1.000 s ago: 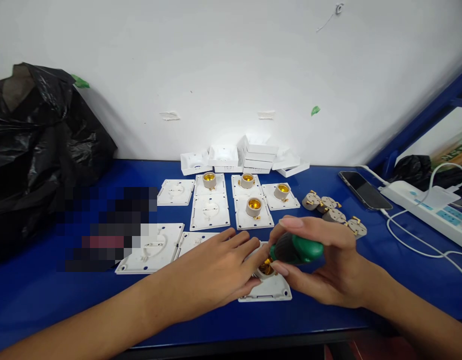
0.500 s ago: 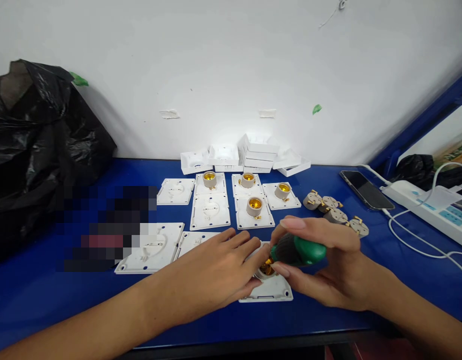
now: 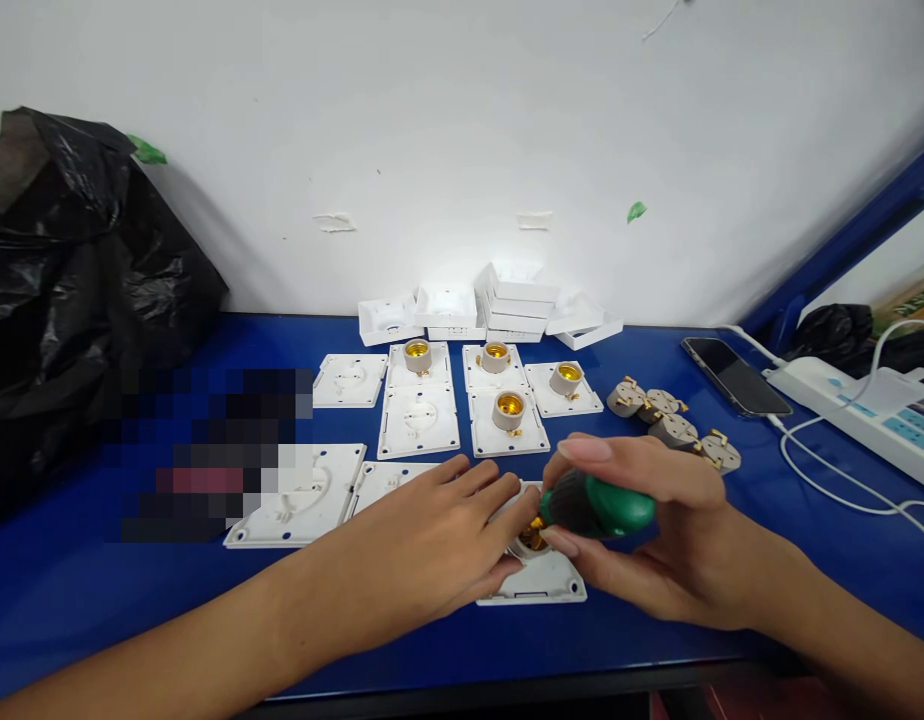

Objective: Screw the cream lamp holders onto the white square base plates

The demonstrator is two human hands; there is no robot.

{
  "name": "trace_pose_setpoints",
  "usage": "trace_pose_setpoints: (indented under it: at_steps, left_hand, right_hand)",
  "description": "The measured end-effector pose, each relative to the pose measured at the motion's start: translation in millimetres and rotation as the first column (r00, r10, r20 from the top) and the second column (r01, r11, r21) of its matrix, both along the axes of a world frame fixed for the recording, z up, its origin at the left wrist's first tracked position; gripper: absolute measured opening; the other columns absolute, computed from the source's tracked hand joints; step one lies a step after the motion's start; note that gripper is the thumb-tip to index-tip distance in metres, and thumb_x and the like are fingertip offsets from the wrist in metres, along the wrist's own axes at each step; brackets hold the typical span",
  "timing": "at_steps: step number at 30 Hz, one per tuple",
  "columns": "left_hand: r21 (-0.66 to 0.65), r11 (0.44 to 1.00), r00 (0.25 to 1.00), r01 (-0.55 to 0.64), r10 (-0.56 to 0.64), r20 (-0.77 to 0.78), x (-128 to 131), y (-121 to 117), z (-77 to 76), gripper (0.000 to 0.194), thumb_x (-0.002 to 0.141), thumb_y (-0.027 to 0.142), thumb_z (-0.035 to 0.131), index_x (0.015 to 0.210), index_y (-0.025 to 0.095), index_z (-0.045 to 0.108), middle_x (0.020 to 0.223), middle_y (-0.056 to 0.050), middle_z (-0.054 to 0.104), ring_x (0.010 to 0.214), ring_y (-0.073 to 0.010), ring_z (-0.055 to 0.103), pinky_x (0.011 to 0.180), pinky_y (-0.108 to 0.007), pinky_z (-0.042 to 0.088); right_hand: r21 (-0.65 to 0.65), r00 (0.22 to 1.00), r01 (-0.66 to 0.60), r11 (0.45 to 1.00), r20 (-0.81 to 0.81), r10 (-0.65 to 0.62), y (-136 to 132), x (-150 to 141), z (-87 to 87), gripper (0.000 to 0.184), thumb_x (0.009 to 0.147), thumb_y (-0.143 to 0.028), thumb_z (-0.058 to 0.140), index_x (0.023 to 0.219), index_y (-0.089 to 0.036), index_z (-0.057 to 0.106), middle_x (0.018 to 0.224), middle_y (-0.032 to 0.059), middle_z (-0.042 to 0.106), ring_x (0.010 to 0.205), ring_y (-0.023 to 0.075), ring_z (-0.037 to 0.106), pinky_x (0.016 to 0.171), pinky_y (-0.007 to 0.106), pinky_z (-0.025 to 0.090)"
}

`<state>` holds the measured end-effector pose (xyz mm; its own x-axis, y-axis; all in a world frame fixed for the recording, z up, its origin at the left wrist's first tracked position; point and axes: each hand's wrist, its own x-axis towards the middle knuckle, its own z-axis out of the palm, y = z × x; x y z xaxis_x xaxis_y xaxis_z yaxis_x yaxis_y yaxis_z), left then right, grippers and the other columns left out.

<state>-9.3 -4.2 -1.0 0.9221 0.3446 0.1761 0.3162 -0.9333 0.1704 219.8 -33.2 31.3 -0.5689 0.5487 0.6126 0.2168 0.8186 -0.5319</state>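
Observation:
My right hand (image 3: pixel 657 535) grips a screwdriver (image 3: pixel 601 503) with a green and black handle. Its tip points into a grey lamp socket (image 3: pixel 535 542) with a brass-coloured inside. That socket sits on a white square plate (image 3: pixel 548 585) near the front of the table. With thumb and index finger, my left hand (image 3: pixel 451 530) holds the socket's left side, its other fingers stretched over the plate. The screwdriver's tip is hidden by my fingers. Behind my hands, more white plates (image 3: pixel 419 430) lie in rows, and several carry sockets (image 3: pixel 509 410).
Loose sockets (image 3: pixel 676 430) lie upside down at the right, beside a phone (image 3: pixel 736 375) and a white power strip (image 3: pixel 867 400) with cables. White covers (image 3: pixel 518 300) are stacked against the wall. A black plastic bag (image 3: pixel 79 300) stands at the left, near a pixelated area.
Hardly anything differs. The view has shifted slightly; both hands, the screwdriver and the socket keep their places relative to each other.

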Motion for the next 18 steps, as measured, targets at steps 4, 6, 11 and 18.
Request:
trace_pose_setpoints:
  at_steps: [4, 6, 11, 18]
  left_hand:
    - [-0.019, 1.000, 1.000, -0.003, 0.003, -0.001, -0.1, 0.2, 0.7, 0.020, 0.108, 0.031, 0.049, 0.121, 0.018, 0.056, 0.116, -0.010, 0.069, 0.109, -0.0268, 0.067, 0.097, -0.038, 0.051]
    - [-0.019, 1.000, 1.000, -0.006, 0.006, -0.004, -0.1, 0.0, 1.2, 0.021, 0.108, 0.031, 0.050, 0.122, 0.018, 0.056, 0.117, -0.010, 0.069, 0.110, -0.0268, 0.066, 0.097, -0.037, 0.051]
    - [-0.021, 1.000, 1.000, -0.010, 0.010, -0.028, 0.9, -0.4, 3.6, 0.021, 0.106, 0.030, 0.056, 0.121, 0.017, 0.057, 0.117, -0.010, 0.069, 0.110, -0.0271, 0.066, 0.096, -0.037, 0.051]
    - [-0.033, 0.999, 1.000, -0.013, 0.013, -0.025, 1.6, -0.7, 5.3, 0.021, 0.107, 0.031, 0.054, 0.121, 0.017, 0.057, 0.118, -0.010, 0.068, 0.109, -0.0263, 0.066, 0.095, -0.036, 0.051]
  right_hand:
    - [0.004, 1.000, 0.001, 1.000, 0.001, -0.001, 0.6, 0.1, -0.5, 0.080, 0.089, -0.001, 0.059, 0.156, -0.036, 0.030, 0.100, 0.0001, 0.071, 0.077, 0.0155, 0.069, 0.065, 0.027, 0.058]
    - [-0.004, 1.000, 0.009, 1.000, 0.004, -0.009, 0.4, 0.5, -1.7, 0.080, 0.089, -0.002, 0.059, 0.155, -0.036, 0.030, 0.097, -0.0003, 0.071, 0.075, 0.0159, 0.069, 0.064, 0.027, 0.058]
    - [-0.027, 1.000, 0.013, 1.000, -0.002, -0.013, -1.0, 1.4, -3.9, 0.079, 0.090, -0.002, 0.058, 0.155, -0.038, 0.029, 0.101, -0.0001, 0.071, 0.077, 0.0162, 0.069, 0.065, 0.028, 0.058]
    - [-0.021, 1.000, 0.005, 1.000, 0.024, -0.005, -0.5, 2.8, -2.9, 0.081, 0.090, -0.002, 0.059, 0.156, -0.037, 0.028, 0.102, -0.0005, 0.070, 0.080, 0.0165, 0.069, 0.066, 0.029, 0.058]
